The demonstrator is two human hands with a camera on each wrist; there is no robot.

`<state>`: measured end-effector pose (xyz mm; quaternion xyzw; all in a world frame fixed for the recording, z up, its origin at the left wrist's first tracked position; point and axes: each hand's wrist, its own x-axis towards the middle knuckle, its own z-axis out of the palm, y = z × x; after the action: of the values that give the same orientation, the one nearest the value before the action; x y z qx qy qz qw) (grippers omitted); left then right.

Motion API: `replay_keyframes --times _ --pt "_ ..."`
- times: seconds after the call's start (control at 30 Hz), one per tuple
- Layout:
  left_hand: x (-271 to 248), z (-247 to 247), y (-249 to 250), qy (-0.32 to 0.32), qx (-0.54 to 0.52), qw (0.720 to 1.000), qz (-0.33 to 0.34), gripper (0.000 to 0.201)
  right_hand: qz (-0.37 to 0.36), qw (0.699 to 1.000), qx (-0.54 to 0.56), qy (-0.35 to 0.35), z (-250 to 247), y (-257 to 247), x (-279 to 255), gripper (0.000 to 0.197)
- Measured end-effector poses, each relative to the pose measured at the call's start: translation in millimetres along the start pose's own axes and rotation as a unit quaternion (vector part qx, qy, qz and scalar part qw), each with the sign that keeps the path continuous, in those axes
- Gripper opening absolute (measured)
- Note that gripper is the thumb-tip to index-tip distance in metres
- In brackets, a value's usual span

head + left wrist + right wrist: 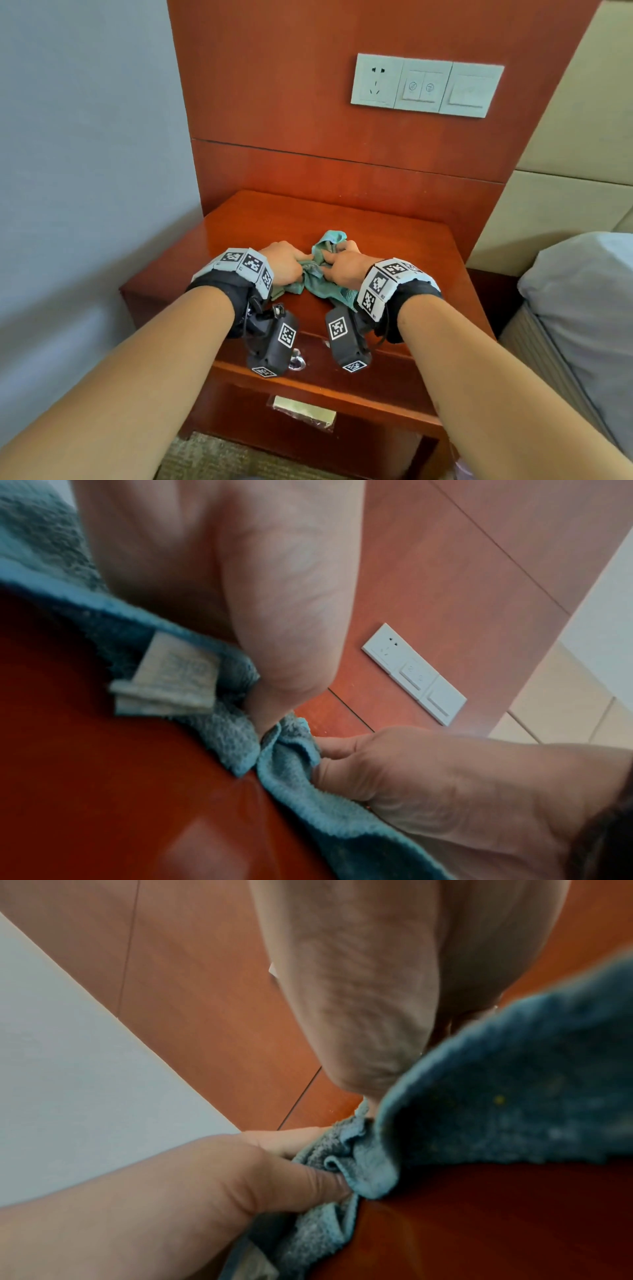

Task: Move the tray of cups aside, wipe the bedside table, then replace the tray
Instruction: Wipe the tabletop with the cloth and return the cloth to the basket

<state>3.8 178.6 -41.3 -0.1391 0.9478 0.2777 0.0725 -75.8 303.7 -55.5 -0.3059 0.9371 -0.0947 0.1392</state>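
**Cloth bunched between both hands, mid-desk**

Cloth [320, 270]: one, teal, crumpled on the desk [394, 236], its long axis across the front edge. Left hand [286, 262] and right hand [344, 270]: two, each grip pinching cloth folds, equally near, one at either side. Tray and cups: none in view. Socket panel [426, 85]: one, above the cloth.

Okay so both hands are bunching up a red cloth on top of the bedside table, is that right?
Not quite: the cloth is teal, not red; the head view shows it. The rest holds: the left hand and right hand both grip it, bunched on top of the bedside table.
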Motion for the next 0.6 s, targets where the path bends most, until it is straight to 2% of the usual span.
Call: replay_keyframes --times 0.2,0.4,0.6 --pt "-11.8 28.8 52.5 -0.038 0.006 0.998 0.044 0.050 0.045 0.999 0.013 0.003 -4.7 49.6 -43.0 0.053" --pt "-5.9 52.8 100.7 -0.064 0.026 0.995 0.079 0.036 0.093 0.995 0.034 0.017 -15.8 97.5 -70.9 0.052" --pt "15.5 70.0 134.9 -0.077 0.011 0.993 0.089 0.046 0.133 0.989 0.044 0.035 -25.0 138.4 -68.8 0.051"
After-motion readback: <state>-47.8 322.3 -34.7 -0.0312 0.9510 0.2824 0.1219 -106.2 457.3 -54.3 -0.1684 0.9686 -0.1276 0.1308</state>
